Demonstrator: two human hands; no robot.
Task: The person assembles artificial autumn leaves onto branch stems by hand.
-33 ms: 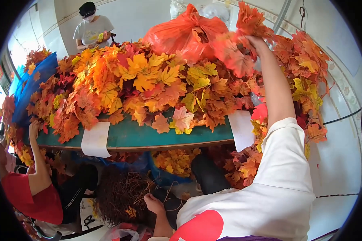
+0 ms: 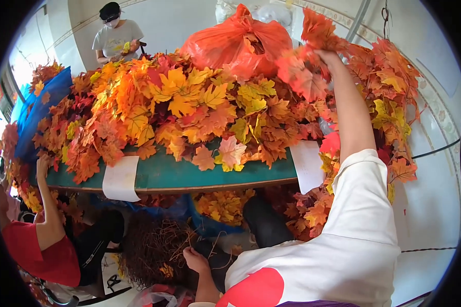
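My right hand (image 2: 328,55) is raised over the right end of the heaped table, closed on a bunch of red-orange artificial maple leaves (image 2: 320,31). More coral-red leaves (image 2: 305,77) hang beside and below that hand. Low down near my lap, my left hand (image 2: 195,259) is closed, its fingertips at a thin brown twig beside a tangled bundle of brown twigs (image 2: 151,250). What lies inside its fingers is small and partly hidden. A large heap of orange, yellow and red maple leaves (image 2: 184,102) covers most of the tabletop.
The green table (image 2: 189,176) curves across in front of me, with white paper sheets (image 2: 121,178) over its edge. An orange plastic bag (image 2: 230,43) sits behind the heap. Leaf bunches (image 2: 394,97) hang at right. One person (image 2: 115,38) is across the table, another (image 2: 46,256) at left.
The leaves in my right hand have swung slightly to the right, and their upper cluster sits a touch lower. My left hand stays where it was.
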